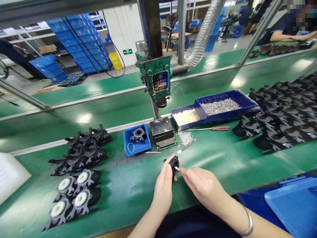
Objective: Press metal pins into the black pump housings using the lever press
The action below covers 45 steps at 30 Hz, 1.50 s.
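Note:
Above the front middle of the green bench, my left hand (pixel 163 185) is closed around a black plastic housing (pixel 175 161) and holds it tilted. My right hand (pixel 201 180) pinches a small whitish pin (pixel 177 168) at the housing's opening. Whether the pin is inside the opening or only touching it, I cannot tell. Beyond my hands, small white rings (pixel 185 138) lie loose in a pile beside a dark strip with a pale end (pixel 186 147). A red-handled screwdriver (pixel 220 128) rests behind them.
A green press (pixel 158 79) stands over its metal base (pixel 162 130). Left of it, a blue tray (pixel 127 151) holds another housing. Blue bins hold white bits (pixel 185 117) and metal pins (pixel 220 107). Rows of black housings (pixel 279 132) fill the right; others (pixel 84 152) stand left.

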Tool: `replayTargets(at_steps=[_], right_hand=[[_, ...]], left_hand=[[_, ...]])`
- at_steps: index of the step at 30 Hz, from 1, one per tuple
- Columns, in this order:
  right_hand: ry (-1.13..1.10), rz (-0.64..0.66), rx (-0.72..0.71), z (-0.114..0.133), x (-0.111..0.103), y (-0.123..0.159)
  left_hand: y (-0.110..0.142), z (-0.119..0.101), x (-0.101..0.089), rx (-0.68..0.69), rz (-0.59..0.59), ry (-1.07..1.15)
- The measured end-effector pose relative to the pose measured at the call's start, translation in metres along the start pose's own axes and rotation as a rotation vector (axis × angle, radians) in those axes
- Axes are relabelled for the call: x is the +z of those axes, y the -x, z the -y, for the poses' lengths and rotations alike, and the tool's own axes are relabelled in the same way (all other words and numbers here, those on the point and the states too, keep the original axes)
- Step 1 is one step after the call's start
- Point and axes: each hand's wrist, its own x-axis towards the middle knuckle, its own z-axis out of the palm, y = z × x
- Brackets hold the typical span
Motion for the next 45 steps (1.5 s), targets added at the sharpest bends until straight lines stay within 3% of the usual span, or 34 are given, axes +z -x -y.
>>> replayTargets(at_steps=[4,6,8,10,13,15,19,23,25,26,29,30,32,34,37,40,42,45], right_hand=[[-0.048,0.006,-0.036,-0.002,0.002,0.001],[-0.140,-0.003,0.012,-0.004,0.004,0.001],[-0.338,0.038,0.144,-0.008,0.007,-0.001],[-0.671,0.130,0.351,-0.012,0.010,-0.003],[-1.170,0.230,0.669,-0.017,0.009,-0.006],[-1.363,0.276,0.812,-0.019,0.006,-0.006],[-1.650,0.438,0.955,-0.012,0.005,-0.002],[-1.740,0.556,1.021,0.001,0.015,-0.001],[-1.735,0.561,1.036,0.002,0.017,-0.001],[-1.727,0.535,1.053,0.001,0.017,-0.002],[-1.687,0.399,1.143,-0.009,0.015,0.000],[-1.683,0.358,1.163,-0.015,0.015,0.001],[-1.682,0.296,1.184,-0.026,0.016,0.004],[-1.677,0.254,1.202,-0.035,0.019,0.007],[-1.649,0.197,1.213,-0.045,0.022,0.010],[-1.609,0.147,1.199,-0.050,0.022,0.010],[-1.588,0.125,1.163,-0.052,0.020,0.008],[-1.559,0.134,1.069,-0.050,0.013,-0.002]], left_hand=[[0.002,0.004,0.002,0.095,-0.010,-0.189],[0.002,0.007,0.001,0.138,0.015,-0.249],[0.001,0.008,-0.003,0.189,0.027,-0.334],[0.000,0.005,-0.011,0.261,0.043,-0.446],[0.000,-0.003,-0.027,0.434,0.137,-0.594],[0.003,-0.007,-0.037,0.548,0.182,-0.696],[0.012,-0.006,-0.048,0.673,0.196,-0.926],[0.028,-0.006,-0.065,0.717,0.275,-1.017],[0.040,-0.008,-0.088,0.653,0.180,-1.106],[0.046,-0.009,-0.104,0.588,0.056,-1.184],[0.067,-0.004,-0.165,0.291,-0.467,-1.503],[0.073,0.000,-0.184,0.203,-0.550,-1.607],[0.082,0.011,-0.215,0.091,-0.592,-1.751],[0.088,0.020,-0.232,0.072,-0.579,-1.819],[0.093,0.027,-0.231,0.104,-0.582,-1.834],[0.096,0.026,-0.214,0.146,-0.559,-1.781],[0.094,0.022,-0.196,0.209,-0.479,-1.635],[0.077,0.019,-0.158,0.293,-0.250,-1.293]])
